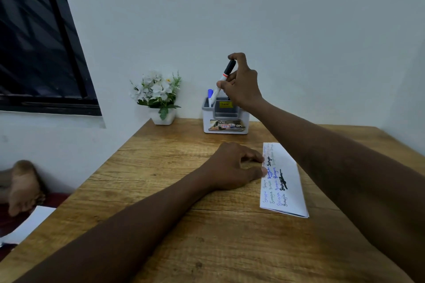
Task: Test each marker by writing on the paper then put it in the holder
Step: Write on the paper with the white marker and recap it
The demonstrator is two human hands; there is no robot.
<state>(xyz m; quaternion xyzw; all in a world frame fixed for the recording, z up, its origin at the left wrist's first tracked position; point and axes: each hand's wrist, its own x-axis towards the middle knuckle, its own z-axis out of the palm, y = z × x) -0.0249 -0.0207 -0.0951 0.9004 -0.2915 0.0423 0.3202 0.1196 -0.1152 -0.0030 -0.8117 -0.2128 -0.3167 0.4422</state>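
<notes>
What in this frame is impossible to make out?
Head view, marker: lower end hidden inside the holder, behind its wall.
Head view, holder contents: walls and the right hand hide all but the cap of a blue marker.
Head view, paper: part of one edge covered by the left hand; far lines too faint to read.
Head view, label: too small to read.

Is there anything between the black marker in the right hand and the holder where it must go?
Nothing visible blocks it. The right hand holds the black marker with its lower end at the rim of the holder, beside the blue marker inside.
</notes>
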